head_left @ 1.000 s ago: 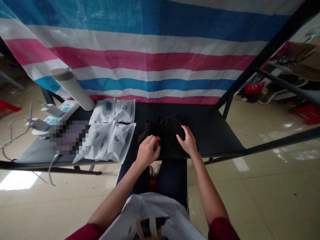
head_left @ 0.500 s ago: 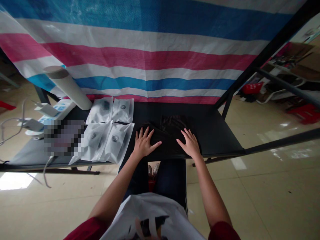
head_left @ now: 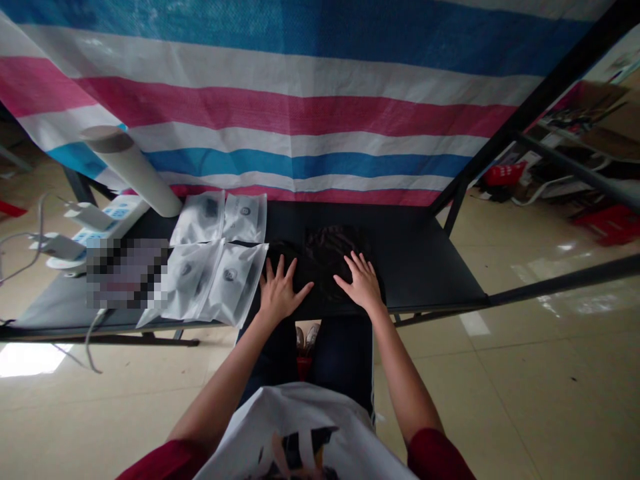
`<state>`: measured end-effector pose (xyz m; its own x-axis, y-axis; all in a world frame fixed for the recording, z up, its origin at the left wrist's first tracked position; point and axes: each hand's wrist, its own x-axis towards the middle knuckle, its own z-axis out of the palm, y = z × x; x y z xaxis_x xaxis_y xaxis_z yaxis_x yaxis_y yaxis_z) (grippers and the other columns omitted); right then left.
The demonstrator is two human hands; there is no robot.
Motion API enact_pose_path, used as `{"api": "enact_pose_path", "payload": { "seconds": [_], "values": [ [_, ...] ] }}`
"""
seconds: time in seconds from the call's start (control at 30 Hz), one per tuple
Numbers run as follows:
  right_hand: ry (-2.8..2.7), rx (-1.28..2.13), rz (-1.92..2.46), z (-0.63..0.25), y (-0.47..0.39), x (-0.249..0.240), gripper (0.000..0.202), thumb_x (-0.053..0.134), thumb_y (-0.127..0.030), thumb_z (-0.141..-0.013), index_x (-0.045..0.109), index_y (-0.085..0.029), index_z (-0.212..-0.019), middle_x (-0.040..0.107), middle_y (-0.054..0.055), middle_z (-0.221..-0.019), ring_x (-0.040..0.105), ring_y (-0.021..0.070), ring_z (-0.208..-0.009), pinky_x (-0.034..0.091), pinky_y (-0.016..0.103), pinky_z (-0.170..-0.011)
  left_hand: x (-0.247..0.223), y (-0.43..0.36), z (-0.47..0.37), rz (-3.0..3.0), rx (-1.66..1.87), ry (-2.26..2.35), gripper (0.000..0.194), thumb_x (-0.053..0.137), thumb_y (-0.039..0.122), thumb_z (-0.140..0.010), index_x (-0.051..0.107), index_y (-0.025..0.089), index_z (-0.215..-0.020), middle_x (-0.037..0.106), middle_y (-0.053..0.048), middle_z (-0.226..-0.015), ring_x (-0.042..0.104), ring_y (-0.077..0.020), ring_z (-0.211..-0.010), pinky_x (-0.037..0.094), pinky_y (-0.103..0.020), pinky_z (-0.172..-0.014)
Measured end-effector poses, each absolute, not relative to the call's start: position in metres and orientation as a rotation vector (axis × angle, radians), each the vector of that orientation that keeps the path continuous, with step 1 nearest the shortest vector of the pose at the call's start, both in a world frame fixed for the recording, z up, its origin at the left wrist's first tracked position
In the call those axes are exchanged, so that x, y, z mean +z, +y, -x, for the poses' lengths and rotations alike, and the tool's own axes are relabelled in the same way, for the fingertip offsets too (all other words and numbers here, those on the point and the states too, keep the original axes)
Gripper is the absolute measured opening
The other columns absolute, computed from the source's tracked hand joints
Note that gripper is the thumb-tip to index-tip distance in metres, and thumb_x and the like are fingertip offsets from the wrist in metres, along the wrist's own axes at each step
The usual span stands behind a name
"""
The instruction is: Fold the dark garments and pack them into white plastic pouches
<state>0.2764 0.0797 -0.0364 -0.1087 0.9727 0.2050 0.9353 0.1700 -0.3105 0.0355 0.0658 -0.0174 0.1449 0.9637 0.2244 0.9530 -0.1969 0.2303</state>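
Observation:
A piece of dark, thin fabric (head_left: pixel 333 250), maybe a garment, lies spread in front of me on the black tabletop (head_left: pixel 425 257). It is so close in colour to the table that its outline is hard to make out. My left hand (head_left: pixel 283 290) rests flat on its left part, fingers spread, near the edge of the frosted zip bags. On the right part lies my right hand (head_left: pixel 361 281), palm down, fingers apart as well. Neither hand grips anything.
Several frosted zip bags (head_left: pixel 230 280) with dark contents lie left of the fabric. Behind them leans a white bottle (head_left: pixel 135 173), beside a power strip (head_left: pixel 120 213) with plugged chargers and a pixelated patch. A striped tarp (head_left: pixel 300 113) hangs behind; a black frame bar (head_left: pixel 560 283) extends right.
Both hands have slid left, and the fabric under them has shifted left too. The bags and the bottle have stayed in place.

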Motion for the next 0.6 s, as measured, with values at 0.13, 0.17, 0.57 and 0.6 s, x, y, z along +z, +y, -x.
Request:
{"api": "enact_pose_path", "payload": {
  "seconds": [0.13,0.17,0.57,0.6],
  "values": [
    [-2.085,0.155,1.796,-0.277,0.078,-0.035,0.063,0.051,-0.054,-0.091,0.047,-0.018,-0.143,0.038,0.011,-0.154,0.029,0.0304,-0.145,0.026,0.050,-0.116,-0.020,0.067,-0.031,-2.344,0.448,1.968,0.084,0.047,0.073,-0.082,0.039,0.023,-0.149,0.031,-0.015,-0.157,0.022,-0.0497,-0.142,0.033,-0.065,-0.106],
    [-2.079,0.155,1.795,-0.277,0.077,-0.035,0.062,0.051,-0.054,-0.091,0.048,-0.018,-0.142,0.039,0.011,-0.154,0.030,0.0303,-0.145,0.026,0.050,-0.117,-0.021,0.067,-0.030,-2.342,0.446,1.970,0.085,0.047,0.073,-0.082,0.039,0.023,-0.149,0.031,-0.015,-0.157,0.022,-0.0494,-0.143,0.033,-0.064,-0.106],
    [-2.030,0.152,1.802,-0.270,0.065,-0.035,0.058,0.050,-0.050,-0.092,0.050,-0.019,-0.141,0.040,0.011,-0.153,0.031,0.0299,-0.144,0.028,0.050,-0.116,-0.022,0.064,-0.025,-2.328,0.542,1.928,0.080,0.052,0.069,-0.082,0.042,0.021,-0.146,0.035,-0.014,-0.155,0.024,-0.0448,-0.144,0.033,-0.059,-0.110],
    [-2.032,0.151,1.798,-0.271,0.064,-0.035,0.058,0.050,-0.050,-0.092,0.050,-0.019,-0.141,0.040,0.011,-0.153,0.031,0.0300,-0.144,0.028,0.050,-0.116,-0.023,0.064,-0.025,-2.329,0.578,1.919,0.078,0.051,0.067,-0.084,0.043,0.020,-0.145,0.036,-0.015,-0.154,0.025,-0.0436,-0.144,0.033,-0.059,-0.110]
  ]
}}
